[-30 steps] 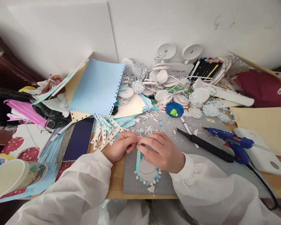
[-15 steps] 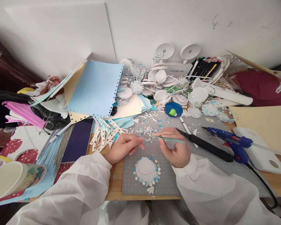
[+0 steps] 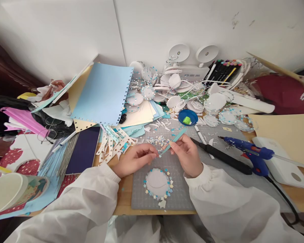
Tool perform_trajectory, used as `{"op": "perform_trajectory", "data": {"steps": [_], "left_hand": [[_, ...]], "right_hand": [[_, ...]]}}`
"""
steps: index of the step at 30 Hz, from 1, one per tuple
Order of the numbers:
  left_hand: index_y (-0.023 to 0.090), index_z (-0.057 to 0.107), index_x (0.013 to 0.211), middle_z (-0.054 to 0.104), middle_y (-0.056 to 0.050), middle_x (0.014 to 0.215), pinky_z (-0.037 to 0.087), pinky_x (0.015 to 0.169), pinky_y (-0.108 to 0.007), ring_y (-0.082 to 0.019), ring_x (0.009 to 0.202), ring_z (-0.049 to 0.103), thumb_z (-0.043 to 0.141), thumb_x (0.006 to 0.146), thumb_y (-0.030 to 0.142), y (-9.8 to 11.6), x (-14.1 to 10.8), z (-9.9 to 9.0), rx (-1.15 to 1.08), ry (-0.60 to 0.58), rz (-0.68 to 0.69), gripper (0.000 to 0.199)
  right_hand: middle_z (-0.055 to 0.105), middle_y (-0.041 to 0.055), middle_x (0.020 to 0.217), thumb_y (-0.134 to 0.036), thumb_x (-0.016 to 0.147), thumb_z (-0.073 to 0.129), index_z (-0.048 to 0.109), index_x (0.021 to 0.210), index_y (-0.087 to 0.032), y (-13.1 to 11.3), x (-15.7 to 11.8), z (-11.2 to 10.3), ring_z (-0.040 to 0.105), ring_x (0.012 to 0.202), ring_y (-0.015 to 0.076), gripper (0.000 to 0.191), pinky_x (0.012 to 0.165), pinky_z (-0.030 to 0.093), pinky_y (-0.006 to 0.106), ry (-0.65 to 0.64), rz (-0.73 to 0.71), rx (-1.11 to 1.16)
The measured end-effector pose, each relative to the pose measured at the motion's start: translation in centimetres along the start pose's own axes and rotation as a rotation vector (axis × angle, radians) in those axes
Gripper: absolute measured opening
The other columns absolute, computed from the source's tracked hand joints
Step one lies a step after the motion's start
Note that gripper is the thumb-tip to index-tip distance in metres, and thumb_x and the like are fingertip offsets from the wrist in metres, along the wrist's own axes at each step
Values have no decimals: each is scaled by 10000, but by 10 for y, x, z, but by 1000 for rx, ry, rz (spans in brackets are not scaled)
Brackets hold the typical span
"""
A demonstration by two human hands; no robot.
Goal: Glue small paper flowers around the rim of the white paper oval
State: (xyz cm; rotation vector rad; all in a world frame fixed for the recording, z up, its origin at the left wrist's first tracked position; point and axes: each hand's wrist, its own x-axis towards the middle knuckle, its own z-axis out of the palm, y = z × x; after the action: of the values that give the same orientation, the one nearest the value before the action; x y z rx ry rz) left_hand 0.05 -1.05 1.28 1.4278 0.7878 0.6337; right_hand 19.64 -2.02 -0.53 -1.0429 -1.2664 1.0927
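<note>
grey mat | two hands | one teal piece held | one star-ringed disc

Over the cutting mat: two hands, one teal strip. On it: one star-edged disc, one black-handled knife, one blue dish. Toward its right: one glue gun. Behind it: two round white heads. Left of it: one cup. Loose stars: uncountable.

The slim teal tool is held aslant, its tapered end lower. A pale disc lies flat, ringed by blue and cream stars.
</note>
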Motion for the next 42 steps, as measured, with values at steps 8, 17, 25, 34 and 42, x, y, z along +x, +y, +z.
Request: {"op": "perform_trajectory", "data": {"steps": [8,17,25,34,42], "left_hand": [[140,566,853,488,15,673,350,535,-202,-103,593,436,566,830,262,-1,-1,1,300,-140,77,124],[123,557,745,470,12,645,303,516,-205,-93,576,383,548,846,317,2,0,-5,164,-176,-25,220],[119,562,731,491,3,665,332,567,-215,-103,613,418,581,835,348,6,1,-5,77,-168,-55,252],[117,561,735,482,6,654,317,551,-218,-100,599,403,574,837,325,2,1,-5,83,-153,-46,231],[120,567,736,492,4,662,324,558,-217,-101,606,412,567,838,317,3,1,-4,96,-149,-35,222]], "right_hand": [[684,7,668,-373,830,619,529,811,-221,-2,-2,-1,562,519,124,178,477,457,261,-85,8,27],[667,1,644,-337,841,614,525,808,-213,-1,-1,-4,551,513,112,156,471,421,235,-123,3,40],[667,8,679,-367,847,608,533,832,-214,-6,-2,-3,536,515,111,170,489,423,249,-160,6,11],[658,11,665,-412,842,604,530,842,-219,-6,-2,-3,564,542,134,207,502,425,268,-185,27,-7],[658,8,676,-366,853,599,534,851,-216,-4,-3,-4,564,554,125,163,504,415,258,-196,18,27]]}}
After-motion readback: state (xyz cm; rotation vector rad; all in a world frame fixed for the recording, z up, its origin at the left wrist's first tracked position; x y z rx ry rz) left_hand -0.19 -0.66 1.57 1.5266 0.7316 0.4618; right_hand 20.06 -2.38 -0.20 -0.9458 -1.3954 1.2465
